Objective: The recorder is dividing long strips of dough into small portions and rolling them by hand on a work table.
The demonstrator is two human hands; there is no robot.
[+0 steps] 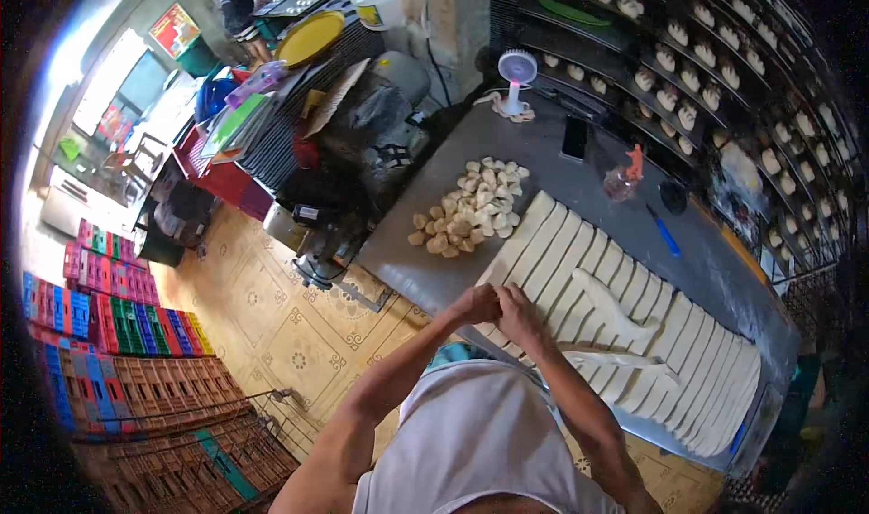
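My left hand (477, 305) and my right hand (519, 315) meet knuckle to knuckle at the near left end of a sheet of dough cut into long strips (697, 369). Both are closed around the end of the leftmost dough strip (522, 228); my fingers hide most of what lies between them. Two loose lengths of dough rest across the strips, one bent (608, 304) and one thinner (615, 358). Beyond my hands, a heap of small dough pieces (475, 204) sits on the dark worktable (412, 247).
A small fan (518, 72), a phone (574, 139), a bag with an orange top (623, 181) and a blue-handled tool (665, 233) lie toward the back. Racks of shaped dough (665, 57) line the right. Stacked crates (145, 328) stand left. A person (240, 11) is far off.
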